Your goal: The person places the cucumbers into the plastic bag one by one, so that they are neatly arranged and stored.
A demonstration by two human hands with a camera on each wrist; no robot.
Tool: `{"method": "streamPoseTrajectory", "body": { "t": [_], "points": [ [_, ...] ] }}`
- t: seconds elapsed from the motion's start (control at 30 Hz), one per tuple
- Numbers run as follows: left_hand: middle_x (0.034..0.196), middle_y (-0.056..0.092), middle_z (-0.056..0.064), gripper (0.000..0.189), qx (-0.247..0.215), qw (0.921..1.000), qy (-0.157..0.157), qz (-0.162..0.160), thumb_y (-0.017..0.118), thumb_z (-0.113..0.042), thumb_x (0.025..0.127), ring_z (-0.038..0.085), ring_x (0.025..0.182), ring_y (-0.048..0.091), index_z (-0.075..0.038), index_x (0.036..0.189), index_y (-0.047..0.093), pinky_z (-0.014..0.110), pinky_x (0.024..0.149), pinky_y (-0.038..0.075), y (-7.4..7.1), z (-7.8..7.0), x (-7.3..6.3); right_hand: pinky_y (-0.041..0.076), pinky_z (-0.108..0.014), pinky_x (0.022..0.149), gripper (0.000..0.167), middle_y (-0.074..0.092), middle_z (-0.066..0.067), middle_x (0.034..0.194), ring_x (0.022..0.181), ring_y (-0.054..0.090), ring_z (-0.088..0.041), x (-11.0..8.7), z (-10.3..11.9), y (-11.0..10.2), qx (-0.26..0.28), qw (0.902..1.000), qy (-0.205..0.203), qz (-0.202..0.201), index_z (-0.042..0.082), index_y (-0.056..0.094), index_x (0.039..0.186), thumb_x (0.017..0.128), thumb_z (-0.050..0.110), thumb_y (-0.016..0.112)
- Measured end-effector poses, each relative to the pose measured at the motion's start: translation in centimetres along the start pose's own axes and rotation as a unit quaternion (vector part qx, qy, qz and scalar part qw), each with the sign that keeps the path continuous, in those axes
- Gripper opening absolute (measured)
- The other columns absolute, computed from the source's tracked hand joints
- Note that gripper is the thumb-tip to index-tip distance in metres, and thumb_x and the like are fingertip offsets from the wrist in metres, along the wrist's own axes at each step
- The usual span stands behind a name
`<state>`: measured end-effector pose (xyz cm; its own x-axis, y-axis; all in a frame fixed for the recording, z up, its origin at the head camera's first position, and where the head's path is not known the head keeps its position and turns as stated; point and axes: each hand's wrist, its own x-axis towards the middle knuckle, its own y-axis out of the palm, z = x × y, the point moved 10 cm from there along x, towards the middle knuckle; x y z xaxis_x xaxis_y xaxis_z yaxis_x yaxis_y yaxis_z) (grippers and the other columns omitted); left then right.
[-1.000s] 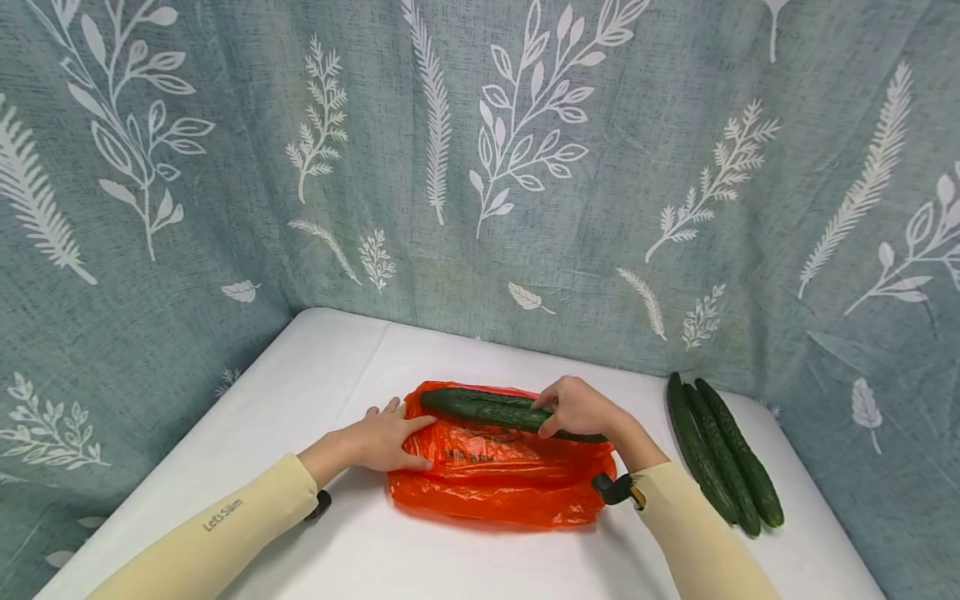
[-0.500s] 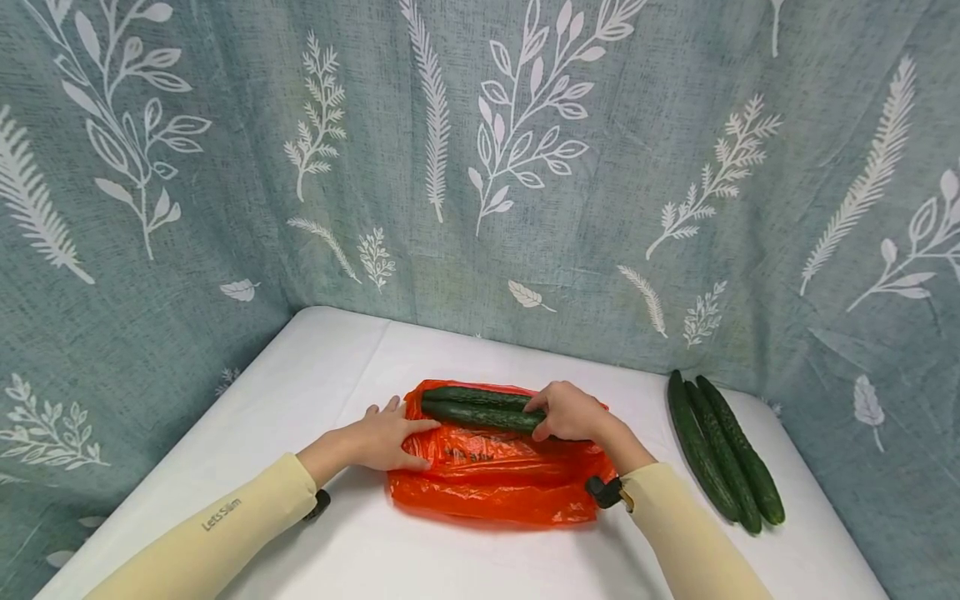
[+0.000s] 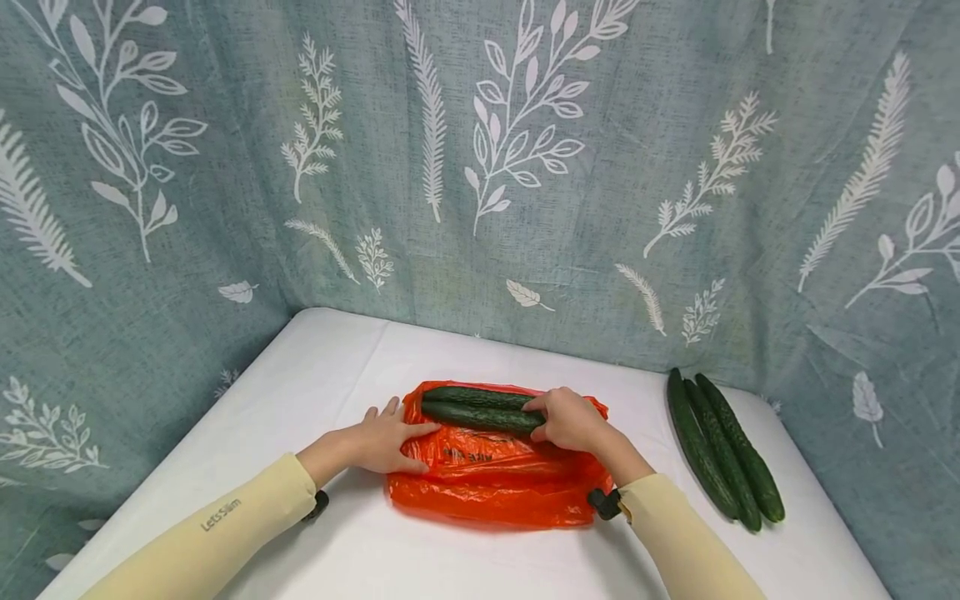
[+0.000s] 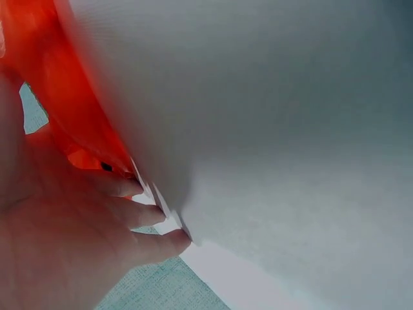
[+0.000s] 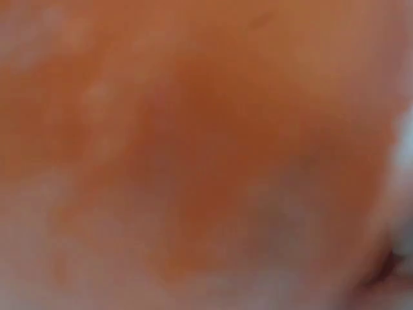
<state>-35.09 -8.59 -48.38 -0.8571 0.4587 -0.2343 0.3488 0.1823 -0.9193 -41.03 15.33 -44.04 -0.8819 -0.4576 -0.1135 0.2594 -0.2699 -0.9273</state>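
the red bag (image 3: 487,504) with two cucumbers (image 3: 480,416) in it fills the surface's (image 3: 465,567) middle, its left end blocked by the left hand (image 3: 384,440), its right by the right hand (image 3: 568,419). three loose cucumbers (image 3: 722,454) bar the right edge; a curtain (image 3: 637,167) walls the back. open room lies toward the back left corner.

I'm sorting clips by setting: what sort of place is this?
Likely a curtained-off tabletop arranged for filming, though the room beyond is hidden: leaf-patterned cloth hangs behind and beside the white table, where three cucumbers lie near a red plastic bag.
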Motion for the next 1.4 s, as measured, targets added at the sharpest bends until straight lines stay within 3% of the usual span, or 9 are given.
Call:
{"method": "streamPoseTrajectory", "body": {
  "t": [0.2,0.47,0.83,0.93,1.03,1.13,1.4],
  "points": [
    [0.160,0.037,0.017,0.072,0.000,1.0000,0.002,-0.001,0.065,-0.062,0.090,0.049,0.152,0.009,-0.036,0.153,0.043,0.070,0.117,0.015,0.2,0.1,0.2,0.026,-0.027,0.049,0.046,0.054,-0.002,0.057,0.050,0.038,-0.013,-0.1,-0.1,0.2,-0.011,0.9999,0.000,-0.007,0.017,0.072,0.126,0.082,0.018,0.084],
    [0.160,0.038,0.017,0.073,0.002,1.0000,0.005,-0.001,0.064,-0.064,0.089,0.049,0.153,0.009,-0.037,0.153,0.043,0.070,0.117,0.015,0.4,0.2,0.2,0.032,-0.028,0.053,0.044,0.054,0.000,0.064,0.057,0.045,-0.015,-0.5,-0.8,0.3,-0.014,0.9998,0.003,-0.012,0.019,0.072,0.124,0.082,0.019,0.085],
    [0.160,0.036,0.018,0.075,0.011,0.9999,0.000,0.001,0.064,-0.065,0.088,0.049,0.153,0.009,-0.035,0.153,0.043,0.070,0.117,0.015,0.0,0.3,-0.1,0.035,-0.031,0.055,0.036,0.055,-0.003,0.067,0.061,0.045,-0.017,-3.1,-5.1,-1.7,0.011,0.9983,0.055,-0.019,0.013,0.074,0.114,0.081,0.022,0.085],
    [0.160,0.036,0.018,0.075,0.013,0.9999,0.000,-0.001,0.064,-0.065,0.088,0.049,0.153,0.009,-0.035,0.153,0.043,0.069,0.117,0.015,-0.1,0.3,-0.1,0.043,-0.033,0.060,0.035,0.063,-0.005,0.076,0.069,0.052,-0.019,-3.5,-5.8,-2.2,0.005,0.9982,0.058,-0.011,0.013,0.075,0.114,0.082,0.023,0.084],
    [0.160,0.036,0.018,0.075,0.012,0.9999,0.001,-0.003,0.063,-0.066,0.088,0.049,0.153,0.010,-0.035,0.153,0.043,0.069,0.117,0.016,-0.1,0.4,-0.1,0.054,-0.039,0.073,0.033,0.072,-0.007,0.097,0.085,0.063,-0.022,-3.7,-6.2,-2.6,-0.009,0.9983,0.057,-0.008,0.013,0.076,0.112,0.082,0.026,0.083],
    [0.160,0.037,0.018,0.074,0.007,1.0000,0.000,-0.001,0.063,-0.065,0.089,0.048,0.153,0.010,-0.036,0.153,0.043,0.069,0.117,0.016,0.0,0.4,-0.1,0.056,-0.044,0.084,0.031,0.073,-0.008,0.111,0.098,0.067,-0.022,-3.8,-6.6,-2.8,-0.013,0.9979,0.063,-0.006,0.013,0.077,0.110,0.083,0.027,0.083],
    [0.161,0.035,0.018,0.074,0.008,1.0000,0.000,0.002,0.063,-0.065,0.089,0.048,0.153,0.010,-0.036,0.154,0.042,0.069,0.117,0.016,0.1,0.3,-0.1,0.055,-0.040,0.072,0.032,0.073,-0.002,0.100,0.083,0.064,-0.016,-4.5,-7.4,-3.2,-0.031,0.9952,0.093,0.001,0.013,0.078,0.105,0.084,0.036,0.081]
  ]
}}
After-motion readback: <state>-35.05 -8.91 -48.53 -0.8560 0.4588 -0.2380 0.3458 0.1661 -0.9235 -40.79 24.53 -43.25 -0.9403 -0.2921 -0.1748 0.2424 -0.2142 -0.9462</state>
